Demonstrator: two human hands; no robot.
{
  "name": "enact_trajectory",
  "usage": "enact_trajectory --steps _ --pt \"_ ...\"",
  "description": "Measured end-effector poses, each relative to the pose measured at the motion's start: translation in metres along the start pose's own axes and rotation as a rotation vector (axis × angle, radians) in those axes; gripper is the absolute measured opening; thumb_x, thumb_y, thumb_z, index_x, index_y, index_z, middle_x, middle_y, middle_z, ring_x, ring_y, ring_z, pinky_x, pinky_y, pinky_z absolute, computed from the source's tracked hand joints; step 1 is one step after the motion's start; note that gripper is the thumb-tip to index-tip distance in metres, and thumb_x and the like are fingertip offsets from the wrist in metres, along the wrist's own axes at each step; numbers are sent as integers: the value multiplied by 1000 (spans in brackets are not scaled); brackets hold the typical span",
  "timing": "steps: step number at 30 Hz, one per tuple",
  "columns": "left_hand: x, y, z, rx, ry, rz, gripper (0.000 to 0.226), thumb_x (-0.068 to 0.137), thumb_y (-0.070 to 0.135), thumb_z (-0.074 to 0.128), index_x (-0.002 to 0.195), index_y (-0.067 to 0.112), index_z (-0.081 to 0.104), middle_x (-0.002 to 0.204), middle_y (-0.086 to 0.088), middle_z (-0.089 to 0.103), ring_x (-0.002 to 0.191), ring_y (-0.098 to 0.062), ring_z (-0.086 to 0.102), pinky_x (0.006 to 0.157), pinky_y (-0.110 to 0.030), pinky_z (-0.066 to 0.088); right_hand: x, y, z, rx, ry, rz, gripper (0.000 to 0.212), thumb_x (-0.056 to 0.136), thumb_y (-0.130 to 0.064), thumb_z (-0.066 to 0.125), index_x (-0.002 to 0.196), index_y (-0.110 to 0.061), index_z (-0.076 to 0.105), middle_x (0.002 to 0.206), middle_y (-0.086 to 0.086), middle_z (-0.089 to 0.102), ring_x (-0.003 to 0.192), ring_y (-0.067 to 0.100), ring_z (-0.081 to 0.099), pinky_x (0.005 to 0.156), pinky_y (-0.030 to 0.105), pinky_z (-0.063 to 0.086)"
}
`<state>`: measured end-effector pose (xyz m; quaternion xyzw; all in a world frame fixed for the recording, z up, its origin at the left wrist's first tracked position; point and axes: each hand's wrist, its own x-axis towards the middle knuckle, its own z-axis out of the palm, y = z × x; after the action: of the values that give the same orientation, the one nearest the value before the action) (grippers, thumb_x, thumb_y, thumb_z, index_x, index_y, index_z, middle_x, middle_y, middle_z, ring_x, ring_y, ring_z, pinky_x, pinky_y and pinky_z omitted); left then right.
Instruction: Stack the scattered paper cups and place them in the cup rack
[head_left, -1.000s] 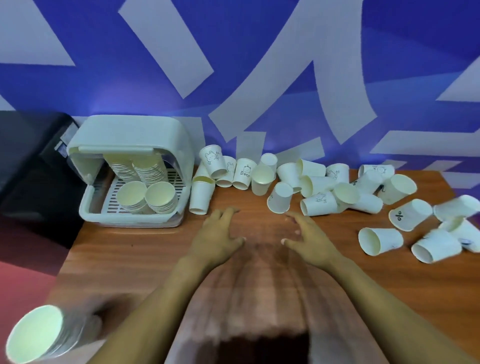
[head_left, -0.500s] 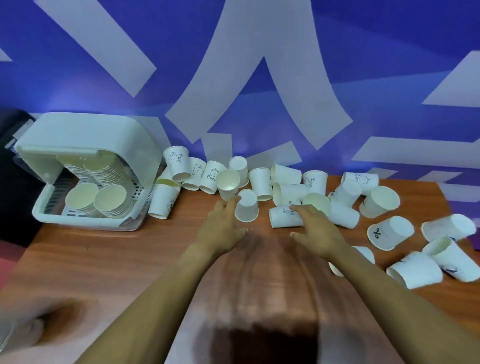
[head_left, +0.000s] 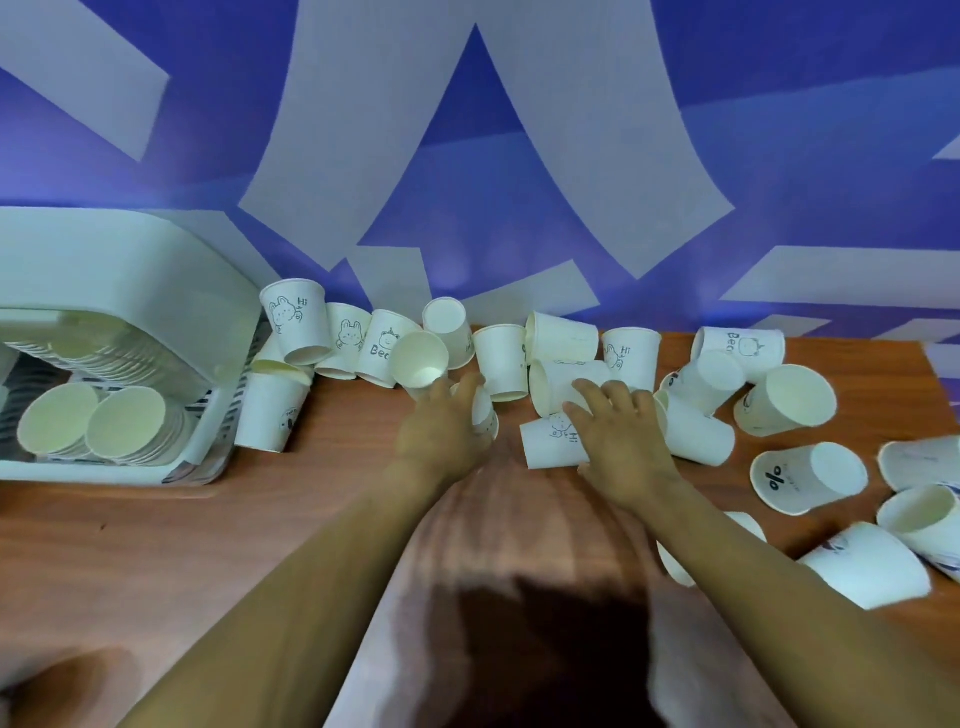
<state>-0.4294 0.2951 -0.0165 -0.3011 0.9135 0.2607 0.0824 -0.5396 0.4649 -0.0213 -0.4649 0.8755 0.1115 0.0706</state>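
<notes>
Several white paper cups (head_left: 501, 358) lie scattered along the back of the wooden table (head_left: 208, 545), some upright, some upside down, some on their sides. My left hand (head_left: 441, 436) curls its fingers around a small upside-down cup (head_left: 484, 415) in the middle. My right hand (head_left: 621, 447) lies over a cup on its side marked "Hi" (head_left: 550, 444), fingers on top and thumb below. The white cup rack (head_left: 208, 447) stands at the left with its lid raised and stacks of cups (head_left: 124, 423) lying inside.
More cups lie at the right, one marked "%" (head_left: 808, 475) and others near the table's right edge (head_left: 865, 564). An upright cup (head_left: 270, 410) stands against the rack's right side. A blue and white wall (head_left: 478, 182) closes the back.
Both hands have moved forward from the bare table into the pile of cups. The left hand has closed around the upside-down cup and the right onto the lying cup. The view has shifted right.
</notes>
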Motion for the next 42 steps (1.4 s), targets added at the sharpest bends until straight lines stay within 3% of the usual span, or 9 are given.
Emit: enact_trajectory --steps 6,13,18,20,25,29,34,38,42 --pt "5 -1 6 121 40 22 42 84 36 59 116 18 41 121 -7 45 110 -33 50 70 -36 43 4 -1 15 3 43 43 68 33 -23 85 99 -15 70 122 10 61 100 33 57 79 44 46" --pt "-22 -15 -6 -74 -1 -26 54 75 31 72 114 12 41 120 -8 46 100 -30 54 76 -39 49 -12 -4 6 149 163 -31 70 37 -27 82 105 -17 65 119 10 61 106 33 53 87 48 45" --pt "-63 -34 -22 -278 50 -146 51 72 28 77 92 11 33 88 -1 42 79 -20 41 50 -23 23 -33 -15 -16 273 153 -26 69 57 -27 73 123 -18 55 124 3 57 119 30 47 98 46 35" --pt "-83 -43 -26 -341 48 -175 51 74 28 75 100 9 35 83 0 46 79 -23 47 52 -26 30 -43 -21 -26 305 128 -16 68 67 -33 67 131 -22 47 127 -1 52 122 25 41 100 40 30" --pt "-130 -66 -33 -460 -2 -258 92 57 48 70 136 23 31 118 -7 41 97 -28 53 79 -43 54 -64 -46 -44 419 98 36 74 73 -47 65 138 -24 39 129 0 46 114 22 49 91 36 43" --pt "-155 -84 -42 -448 21 -301 79 68 33 76 136 23 37 116 -6 32 93 -20 44 81 -42 54 -74 -70 -52 532 97 38 76 73 -46 66 139 -26 36 127 -1 42 114 21 50 87 36 46" --pt "-171 -102 -62 -520 51 -235 73 53 44 68 116 27 34 110 0 50 87 -25 59 73 -42 54 -82 -104 -62 631 91 51 82 73 -43 68 143 -27 28 134 -1 38 121 22 46 91 36 45" --pt "-181 -122 -71 -593 35 -146 85 63 40 65 136 31 23 126 2 47 106 -30 57 82 -41 51 -86 -131 -77 703 113 91 89 73 -39 70 146 -30 20 144 -4 37 129 21 39 104 33 36" --pt "-192 -152 -95 -620 39 -112 87 61 46 58 141 34 28 121 6 50 103 -20 52 80 -32 44 -80 -175 -94 736 139 163 79 71 -41 70 139 -28 30 138 -6 44 125 19 42 99 33 40"
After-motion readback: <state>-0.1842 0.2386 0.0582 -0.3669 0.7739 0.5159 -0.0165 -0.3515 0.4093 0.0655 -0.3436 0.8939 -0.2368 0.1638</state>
